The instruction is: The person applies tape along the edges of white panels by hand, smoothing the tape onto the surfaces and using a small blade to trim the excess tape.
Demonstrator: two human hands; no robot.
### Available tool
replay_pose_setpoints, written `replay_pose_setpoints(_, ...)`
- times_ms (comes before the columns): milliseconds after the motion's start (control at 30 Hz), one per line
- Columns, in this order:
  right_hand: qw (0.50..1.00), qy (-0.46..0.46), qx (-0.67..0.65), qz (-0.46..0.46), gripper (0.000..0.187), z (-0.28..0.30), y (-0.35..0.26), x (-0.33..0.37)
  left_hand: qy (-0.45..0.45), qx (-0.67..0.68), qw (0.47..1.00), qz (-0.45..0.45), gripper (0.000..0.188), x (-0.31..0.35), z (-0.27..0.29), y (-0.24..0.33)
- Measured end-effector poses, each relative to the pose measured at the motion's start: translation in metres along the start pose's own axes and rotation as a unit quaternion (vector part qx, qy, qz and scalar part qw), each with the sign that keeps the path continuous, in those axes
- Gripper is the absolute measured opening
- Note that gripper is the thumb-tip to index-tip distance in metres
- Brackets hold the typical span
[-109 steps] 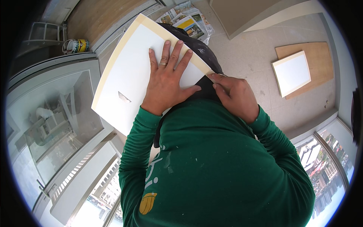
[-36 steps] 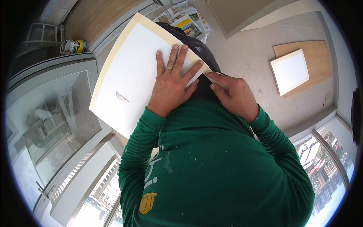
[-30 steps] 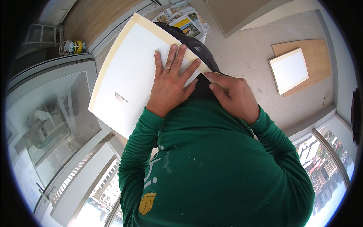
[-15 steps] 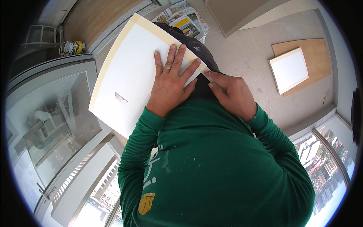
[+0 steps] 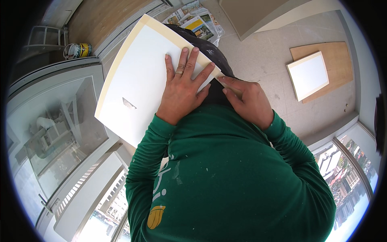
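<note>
A white panel edged with cream masking tape lies tilted across my lap, with a small torn-looking grey patch on its face. Flat on the panel, near its right corner, rests my left hand, fingers spread and a ring on one of them. My right hand is at that same corner, thumb and forefinger pinching a cream strip of masking tape that runs off the panel's edge. Part of this strip is hidden by the fingers.
A second white panel with a taped border lies on a brown board on the floor at right. Newspapers or magazines are spread ahead. A paint bucket stands at far left beyond a glass door. A beige cabinet-like block is ahead.
</note>
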State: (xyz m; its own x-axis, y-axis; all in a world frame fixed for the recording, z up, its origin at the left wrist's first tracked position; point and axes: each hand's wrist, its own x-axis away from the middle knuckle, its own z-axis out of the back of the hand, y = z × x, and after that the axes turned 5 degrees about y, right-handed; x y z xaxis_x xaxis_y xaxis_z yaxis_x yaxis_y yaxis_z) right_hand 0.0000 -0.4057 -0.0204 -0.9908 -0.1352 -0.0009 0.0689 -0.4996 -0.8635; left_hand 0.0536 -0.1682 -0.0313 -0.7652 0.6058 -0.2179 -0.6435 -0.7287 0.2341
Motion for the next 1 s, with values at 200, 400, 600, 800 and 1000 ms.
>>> replay_pose_setpoints(200, 1.0, 0.002, -0.009, -0.006, 0.035, -0.001, 0.0014, 0.0004, -0.005, -0.005, 1.0, 0.0, 0.067, 0.0, 0.0003, 0.0011)
replay_pose_setpoints(400, 1.0, 0.003, -0.014, -0.009, 0.037, -0.0009, 0.0021, -0.0007, -0.017, -0.02, 1.0, -0.002, 0.062, 0.0001, -0.0005, 0.0036)
replay_pose_setpoints(600, 1.0, -0.003, -0.009, -0.01, 0.038, -0.0004, 0.0021, -0.0008, -0.018, -0.012, 1.0, -0.011, 0.057, 0.0012, -0.0004, 0.0031)
replay_pose_setpoints(800, 1.0, -0.007, -0.008, -0.001, 0.038, 0.0005, 0.0024, -0.0018, -0.032, -0.028, 0.999, -0.028, 0.054, 0.0016, -0.0023, 0.0037)
replay_pose_setpoints(1000, 1.0, -0.016, -0.002, 0.006, 0.038, 0.0029, 0.001, -0.0027, -0.023, -0.013, 0.999, -0.028, 0.055, 0.0011, -0.0017, 0.0048)
